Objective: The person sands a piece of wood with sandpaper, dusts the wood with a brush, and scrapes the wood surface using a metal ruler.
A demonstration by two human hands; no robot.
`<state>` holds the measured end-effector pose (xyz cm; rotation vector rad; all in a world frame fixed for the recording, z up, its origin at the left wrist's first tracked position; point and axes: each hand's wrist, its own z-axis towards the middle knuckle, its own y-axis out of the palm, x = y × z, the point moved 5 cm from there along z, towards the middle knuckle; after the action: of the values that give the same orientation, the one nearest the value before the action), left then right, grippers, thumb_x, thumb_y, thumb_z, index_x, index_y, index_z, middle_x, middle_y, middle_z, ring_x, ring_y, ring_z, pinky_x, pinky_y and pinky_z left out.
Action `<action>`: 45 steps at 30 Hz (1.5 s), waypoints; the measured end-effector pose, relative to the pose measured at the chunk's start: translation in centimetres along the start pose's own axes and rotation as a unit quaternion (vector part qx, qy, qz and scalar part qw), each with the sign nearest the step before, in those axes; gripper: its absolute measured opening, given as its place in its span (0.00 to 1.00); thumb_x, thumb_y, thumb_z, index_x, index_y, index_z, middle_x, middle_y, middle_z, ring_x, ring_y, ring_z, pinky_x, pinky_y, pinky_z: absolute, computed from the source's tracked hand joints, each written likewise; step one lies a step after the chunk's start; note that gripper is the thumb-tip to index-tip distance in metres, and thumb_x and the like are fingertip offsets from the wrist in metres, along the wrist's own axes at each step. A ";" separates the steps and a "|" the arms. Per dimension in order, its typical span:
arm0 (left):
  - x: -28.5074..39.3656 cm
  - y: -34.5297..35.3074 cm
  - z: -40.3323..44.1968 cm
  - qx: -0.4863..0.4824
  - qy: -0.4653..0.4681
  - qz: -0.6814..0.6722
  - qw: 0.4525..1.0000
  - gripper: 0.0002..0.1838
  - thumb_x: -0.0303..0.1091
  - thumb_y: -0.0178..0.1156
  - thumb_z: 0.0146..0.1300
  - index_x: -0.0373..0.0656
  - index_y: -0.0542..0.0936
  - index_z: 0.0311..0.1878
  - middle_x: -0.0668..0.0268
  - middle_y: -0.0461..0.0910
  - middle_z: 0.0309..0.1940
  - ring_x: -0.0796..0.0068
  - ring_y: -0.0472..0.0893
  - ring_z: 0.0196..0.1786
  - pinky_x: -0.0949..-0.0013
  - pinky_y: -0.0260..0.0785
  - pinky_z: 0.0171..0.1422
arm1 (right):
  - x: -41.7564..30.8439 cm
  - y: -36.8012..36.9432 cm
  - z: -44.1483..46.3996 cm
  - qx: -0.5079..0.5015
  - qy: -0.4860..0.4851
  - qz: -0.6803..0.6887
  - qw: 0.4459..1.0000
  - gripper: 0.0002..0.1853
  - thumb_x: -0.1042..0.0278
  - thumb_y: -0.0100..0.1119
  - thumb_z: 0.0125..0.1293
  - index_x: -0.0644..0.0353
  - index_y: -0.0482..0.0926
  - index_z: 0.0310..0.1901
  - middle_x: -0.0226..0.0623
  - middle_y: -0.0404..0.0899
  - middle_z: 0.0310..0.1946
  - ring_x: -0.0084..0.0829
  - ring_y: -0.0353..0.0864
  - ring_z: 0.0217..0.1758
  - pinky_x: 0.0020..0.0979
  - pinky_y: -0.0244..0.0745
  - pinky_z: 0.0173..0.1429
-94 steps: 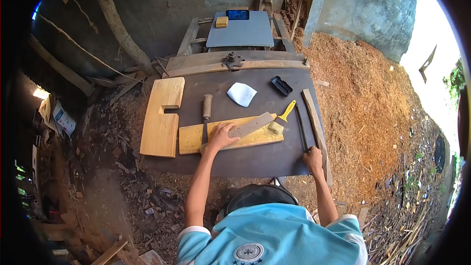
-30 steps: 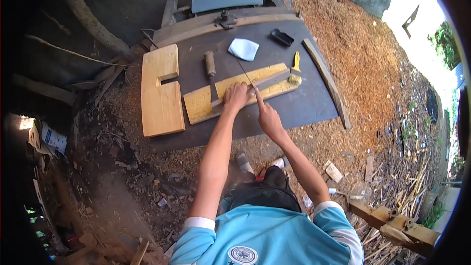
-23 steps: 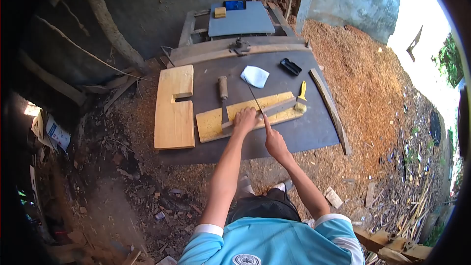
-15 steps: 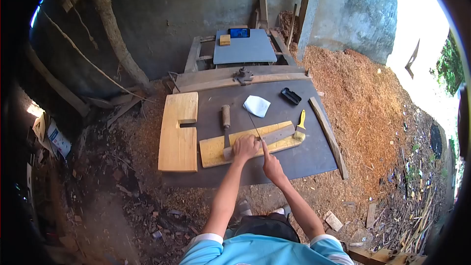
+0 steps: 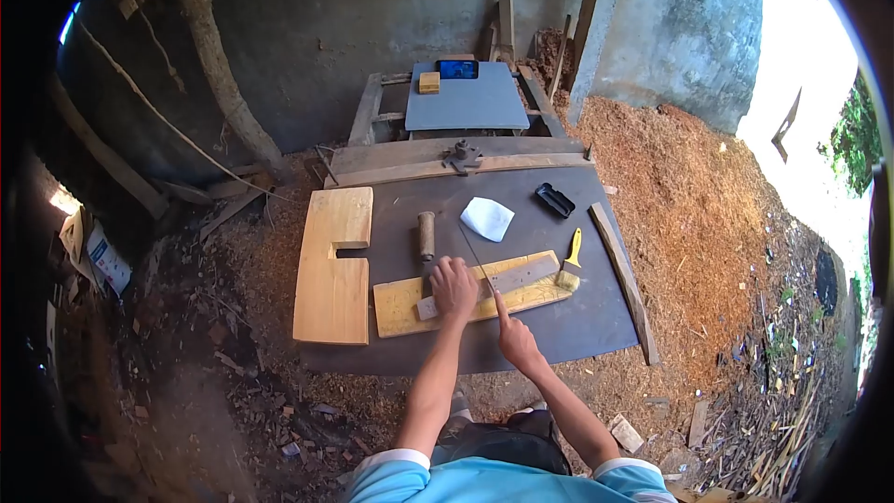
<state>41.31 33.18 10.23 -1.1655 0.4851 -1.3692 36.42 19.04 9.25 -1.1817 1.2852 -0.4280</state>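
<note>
My left hand [image 5: 453, 289] is closed over a flat grey strip [image 5: 523, 276], which lies along a yellowish wooden board [image 5: 399, 310]. My fingers hide part of the strip, so their exact grip is partly covered. In my right hand [image 5: 518, 339] is a slim, dark file-like tool [image 5: 477, 259], its far end pointing away across the strip and board. The index finger stretches along its near end. Just beyond my left hand lies a chisel-like tool with a worn wooden handle [image 5: 426, 235]. A yellow-handled brush [image 5: 572, 259] rests with its bristles at the board's right end.
A notched pale wooden block [image 5: 328, 284] lies on the left of the dark table [image 5: 391, 200]. Beyond my hands are a white folded piece [image 5: 487, 219] and a black case [image 5: 555, 200]. A wooden strip [image 5: 624, 284] lines the right edge. Sawdust [image 5: 670, 196] covers the ground.
My left hand has shifted left along the grey strip, away from the slim tool. The tool in my right hand has drawn slightly nearer me. The view has tilted slightly upward.
</note>
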 end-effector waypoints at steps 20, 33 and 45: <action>-5.0 22.6 -52.2 -0.727 0.052 -0.101 0.677 0.28 0.47 0.58 0.53 0.40 0.69 0.53 0.51 0.71 0.52 0.52 0.70 0.55 0.54 0.60 0.58 | 6.2 2.2 2.0 -0.023 -0.141 0.351 0.925 0.38 0.83 0.47 0.56 0.60 0.43 0.67 0.57 0.74 0.25 0.51 0.76 0.26 0.41 0.72 0.33; -7.8 23.1 -43.8 -0.719 0.128 -0.092 0.677 0.26 0.50 0.58 0.53 0.39 0.72 0.48 0.51 0.72 0.48 0.54 0.71 0.52 0.55 0.62 0.55 | 6.6 2.1 2.2 -0.042 -0.065 0.315 0.946 0.34 0.81 0.47 0.57 0.64 0.48 0.66 0.56 0.75 0.27 0.49 0.78 0.26 0.34 0.72 0.35; -9.0 23.8 -38.1 -0.678 0.215 -0.087 0.697 0.26 0.53 0.58 0.52 0.38 0.75 0.43 0.51 0.74 0.44 0.56 0.73 0.50 0.56 0.63 0.52 | 6.3 2.1 2.1 -0.037 -0.081 0.329 0.940 0.35 0.80 0.45 0.59 0.59 0.46 0.67 0.48 0.69 0.13 0.48 0.74 0.20 0.33 0.69 0.29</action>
<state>19.04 23.21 -28.51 -2.0561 2.0074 -1.3669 39.46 15.70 3.96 -0.7604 1.4682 0.2073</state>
